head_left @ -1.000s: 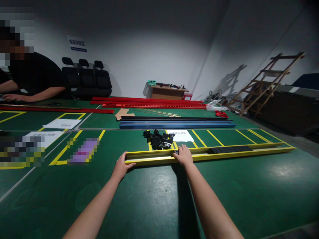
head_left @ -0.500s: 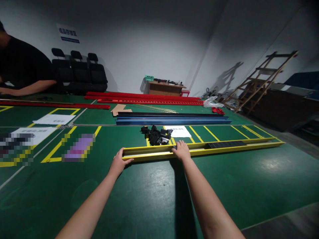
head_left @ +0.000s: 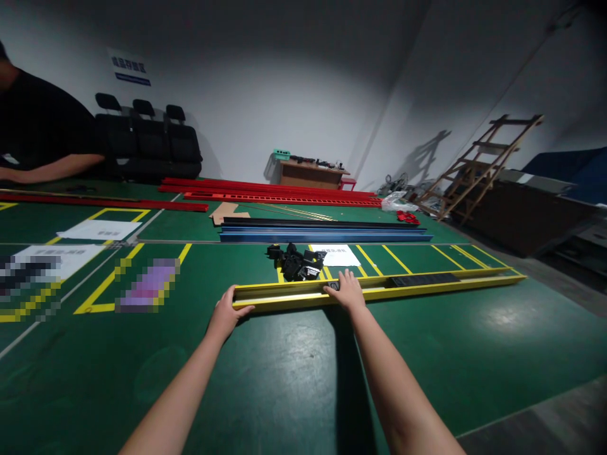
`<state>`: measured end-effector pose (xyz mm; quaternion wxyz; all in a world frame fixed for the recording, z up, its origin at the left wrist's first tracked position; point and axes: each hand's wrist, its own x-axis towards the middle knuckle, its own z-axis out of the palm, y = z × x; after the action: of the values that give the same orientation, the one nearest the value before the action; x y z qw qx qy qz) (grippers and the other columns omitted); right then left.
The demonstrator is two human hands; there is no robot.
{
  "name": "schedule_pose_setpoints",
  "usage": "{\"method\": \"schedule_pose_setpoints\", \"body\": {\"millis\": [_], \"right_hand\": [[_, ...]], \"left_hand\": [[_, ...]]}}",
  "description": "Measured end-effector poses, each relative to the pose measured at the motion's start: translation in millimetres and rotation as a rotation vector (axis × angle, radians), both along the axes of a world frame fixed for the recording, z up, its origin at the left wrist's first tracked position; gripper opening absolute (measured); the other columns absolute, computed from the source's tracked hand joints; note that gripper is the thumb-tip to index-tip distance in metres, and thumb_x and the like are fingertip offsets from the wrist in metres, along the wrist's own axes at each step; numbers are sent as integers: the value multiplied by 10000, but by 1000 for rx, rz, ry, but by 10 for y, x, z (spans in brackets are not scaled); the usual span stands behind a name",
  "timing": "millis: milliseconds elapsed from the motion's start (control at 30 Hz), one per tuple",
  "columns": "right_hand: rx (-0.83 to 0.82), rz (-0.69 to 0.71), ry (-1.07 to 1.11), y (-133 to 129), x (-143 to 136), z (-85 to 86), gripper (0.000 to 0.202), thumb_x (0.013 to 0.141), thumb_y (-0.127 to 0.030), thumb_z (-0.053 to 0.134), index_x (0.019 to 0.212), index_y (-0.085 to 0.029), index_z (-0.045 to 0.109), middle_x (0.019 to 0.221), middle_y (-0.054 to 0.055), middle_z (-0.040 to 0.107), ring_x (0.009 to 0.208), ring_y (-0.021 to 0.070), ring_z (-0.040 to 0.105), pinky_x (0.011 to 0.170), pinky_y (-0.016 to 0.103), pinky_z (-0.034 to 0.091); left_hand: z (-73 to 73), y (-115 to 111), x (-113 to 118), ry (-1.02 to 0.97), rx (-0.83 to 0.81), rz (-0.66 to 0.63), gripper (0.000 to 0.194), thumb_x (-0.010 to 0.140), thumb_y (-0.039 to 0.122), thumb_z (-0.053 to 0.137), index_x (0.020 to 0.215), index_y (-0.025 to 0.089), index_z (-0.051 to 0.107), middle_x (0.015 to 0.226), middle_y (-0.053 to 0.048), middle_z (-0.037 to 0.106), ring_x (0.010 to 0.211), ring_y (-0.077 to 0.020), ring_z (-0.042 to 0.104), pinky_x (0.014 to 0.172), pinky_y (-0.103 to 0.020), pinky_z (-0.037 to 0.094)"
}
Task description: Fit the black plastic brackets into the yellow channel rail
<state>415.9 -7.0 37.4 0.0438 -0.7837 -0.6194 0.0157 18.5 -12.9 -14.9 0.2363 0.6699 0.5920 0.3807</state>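
A long yellow channel (head_left: 417, 286) lies across the green table, its open side up. My left hand (head_left: 226, 312) grips its left end, thumb along the near wall. My right hand (head_left: 348, 291) reaches over the near wall, with its fingers at a small black piece (head_left: 334, 285) inside the channel. Farther right inside the channel sits a long black strip (head_left: 422, 280). Just behind the channel is a heap of black parts (head_left: 296, 261), beside a white printed sheet (head_left: 337, 255).
Blue and black profiles (head_left: 322, 234) lie behind the heap, with red rails (head_left: 284, 193) farther back. At the far left a person in black (head_left: 47, 120) leans over the table (head_left: 284, 385). A wooden ladder (head_left: 484, 164) stands at the right.
The view has shifted slightly. My right hand has moved slightly left along the channel relative to the black parts, and the black piece beside its fingers shows more clearly.
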Motion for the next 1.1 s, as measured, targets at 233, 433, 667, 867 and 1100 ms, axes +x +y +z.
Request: {"method": "schedule_pose_setpoints", "body": {"millis": [233,433,667,867,1100], "right_hand": [[-1,22,-47,30,-16,-79,718,821,-560,385,1373,-102,362,1477,138,229,1370,268,144,1090,388,112],[-3,43,-52,44,60,-98,781,801,-633,374,1381,-111,352,1482,130,220,1371,267,150,1092,377,125],[67,-47,-92,56,66,-165,925,757,-676,400,1425,-59,232,1502,169,101,1377,293,106,1092,389,116],[2,-45,-98,104,60,-182,800,803,-584,390,1406,-68,292,1482,160,200,1370,282,140,1090,395,119],[-1,-15,-116,106,100,-183,798,814,-596,370,1396,-53,312,1471,167,229,1366,280,160,1089,378,125]], "left_hand": [[16,-13,5,-3,20,23,746,633,513,676,1249,187,410,1193,-127,558,1092,-274,556,941,-419,432],[6,-15,4,-20,10,11,749,635,497,682,1259,191,402,1199,-126,553,1093,-276,554,953,-434,416],[25,-33,4,-10,17,-3,736,653,508,666,1260,193,393,1200,-123,548,1096,-271,546,947,-424,417],[89,-56,20,-29,23,5,690,638,454,696,1224,204,431,1163,-108,567,1057,-260,562,922,-413,429],[136,-91,31,-51,33,32,648,628,402,710,1199,208,471,1136,-102,584,1044,-251,570,918,-399,432]]}}
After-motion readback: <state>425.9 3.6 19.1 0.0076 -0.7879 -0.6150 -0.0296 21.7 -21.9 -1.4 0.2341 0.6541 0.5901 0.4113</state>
